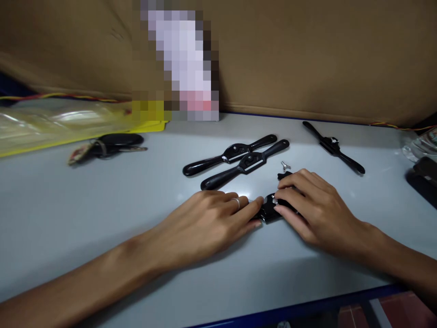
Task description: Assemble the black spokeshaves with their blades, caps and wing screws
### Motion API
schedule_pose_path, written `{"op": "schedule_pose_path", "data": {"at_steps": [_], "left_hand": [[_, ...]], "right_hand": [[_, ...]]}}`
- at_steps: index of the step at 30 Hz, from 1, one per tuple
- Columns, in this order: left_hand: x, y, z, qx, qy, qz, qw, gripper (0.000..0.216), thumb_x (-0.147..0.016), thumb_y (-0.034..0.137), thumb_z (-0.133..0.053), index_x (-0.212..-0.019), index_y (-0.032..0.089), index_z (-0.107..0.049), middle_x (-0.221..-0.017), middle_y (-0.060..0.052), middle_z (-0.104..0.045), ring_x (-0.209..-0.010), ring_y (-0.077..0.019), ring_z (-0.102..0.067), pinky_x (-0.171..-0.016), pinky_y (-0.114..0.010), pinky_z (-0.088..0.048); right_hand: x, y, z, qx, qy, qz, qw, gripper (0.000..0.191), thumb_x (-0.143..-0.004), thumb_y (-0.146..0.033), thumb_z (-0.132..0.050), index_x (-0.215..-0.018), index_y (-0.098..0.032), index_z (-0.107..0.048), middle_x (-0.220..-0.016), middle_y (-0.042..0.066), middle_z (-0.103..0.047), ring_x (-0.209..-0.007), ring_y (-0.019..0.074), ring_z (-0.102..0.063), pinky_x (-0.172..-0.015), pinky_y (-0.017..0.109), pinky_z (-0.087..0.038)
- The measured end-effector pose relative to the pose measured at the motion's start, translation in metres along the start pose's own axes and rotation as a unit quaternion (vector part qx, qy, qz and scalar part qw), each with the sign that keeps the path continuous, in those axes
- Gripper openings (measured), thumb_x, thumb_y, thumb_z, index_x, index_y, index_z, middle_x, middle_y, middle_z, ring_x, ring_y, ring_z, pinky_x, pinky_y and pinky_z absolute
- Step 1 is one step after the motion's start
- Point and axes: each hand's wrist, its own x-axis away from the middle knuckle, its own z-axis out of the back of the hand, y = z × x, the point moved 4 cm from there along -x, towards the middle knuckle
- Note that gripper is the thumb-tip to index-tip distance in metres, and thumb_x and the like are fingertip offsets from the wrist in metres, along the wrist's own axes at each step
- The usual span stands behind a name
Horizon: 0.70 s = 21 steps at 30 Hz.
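Note:
My left hand (208,218) and my right hand (309,205) rest on the pale table (85,214), both covering a black spokeshave (269,212) that lies between them. Fingers of both hands press on its middle body, and only that small centre part shows. A small metal wing screw (285,165) sits just beyond my right fingers. Two more black spokeshaves (229,155) (245,166) lie side by side beyond my hands. A further black spokeshave (333,146) lies at the back right.
A car key with a fob (107,145) lies at the left. Clear plastic over a yellow sheet (61,123) is at the far left. A cardboard wall (324,59) closes the back. Dark objects (423,180) sit at the right edge. The table's blue front edge (307,307) runs near me.

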Motion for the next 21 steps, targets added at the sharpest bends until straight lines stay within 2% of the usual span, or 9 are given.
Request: {"op": "schedule_pose_path", "data": {"at_steps": [4, 8, 14, 19, 21], "left_hand": [[0.002, 0.001, -0.002, -0.004, 0.006, -0.003, 1.000, 0.032, -0.109, 0.029, -0.035, -0.119, 0.010, -0.058, -0.069, -0.002, -0.071, -0.053, -0.0167, -0.067, -0.047, -0.029, -0.045], [0.003, 0.001, -0.002, -0.004, 0.000, 0.004, 1.000, 0.032, -0.109, 0.030, -0.035, -0.121, 0.010, -0.057, -0.068, -0.001, -0.070, -0.053, -0.0165, -0.067, -0.046, -0.029, -0.044], [0.002, 0.000, -0.001, 0.020, -0.014, 0.009, 1.000, 0.032, -0.109, 0.031, -0.036, -0.119, 0.011, -0.059, -0.064, 0.001, -0.066, -0.048, -0.0162, -0.062, -0.043, -0.030, -0.041], [0.003, 0.000, -0.003, 0.009, -0.017, 0.009, 1.000, 0.030, -0.109, 0.031, -0.038, -0.120, 0.012, -0.059, -0.066, 0.000, -0.068, -0.048, -0.0163, -0.061, -0.044, -0.031, -0.039], [0.003, 0.000, -0.003, 0.004, -0.013, 0.009, 1.000, 0.031, -0.109, 0.030, -0.037, -0.120, 0.011, -0.058, -0.067, 0.000, -0.068, -0.048, -0.0166, -0.061, -0.044, -0.031, -0.039]], "right_hand": [[-0.001, -0.009, -0.005, 0.046, 0.014, -0.005, 0.999, 0.020, -0.095, -0.009, -0.051, -0.095, -0.009, -0.071, -0.097, 0.015, -0.071, -0.087, 0.0268, -0.059, -0.075, 0.042, -0.049], [-0.003, -0.011, -0.010, 0.036, 0.022, 0.011, 0.999, 0.021, -0.092, -0.005, -0.050, -0.096, -0.006, -0.071, -0.100, 0.016, -0.071, -0.092, 0.0279, -0.058, -0.081, 0.043, -0.048], [-0.002, -0.005, -0.008, -0.001, 0.032, 0.057, 0.998, 0.031, -0.088, 0.003, -0.044, -0.085, -0.015, -0.070, -0.106, 0.015, -0.071, -0.105, 0.0277, -0.059, -0.085, 0.042, -0.050], [0.001, 0.001, 0.003, 0.075, 0.026, 0.007, 0.997, 0.028, -0.087, 0.001, -0.048, -0.088, -0.014, -0.072, -0.116, 0.021, -0.069, -0.113, 0.0342, -0.057, -0.086, 0.049, -0.051], [0.001, 0.001, 0.002, 0.069, 0.016, 0.017, 0.997, 0.029, -0.085, 0.002, -0.048, -0.093, -0.012, -0.073, -0.117, 0.022, -0.068, -0.114, 0.0346, -0.056, -0.087, 0.049, -0.051]]}}
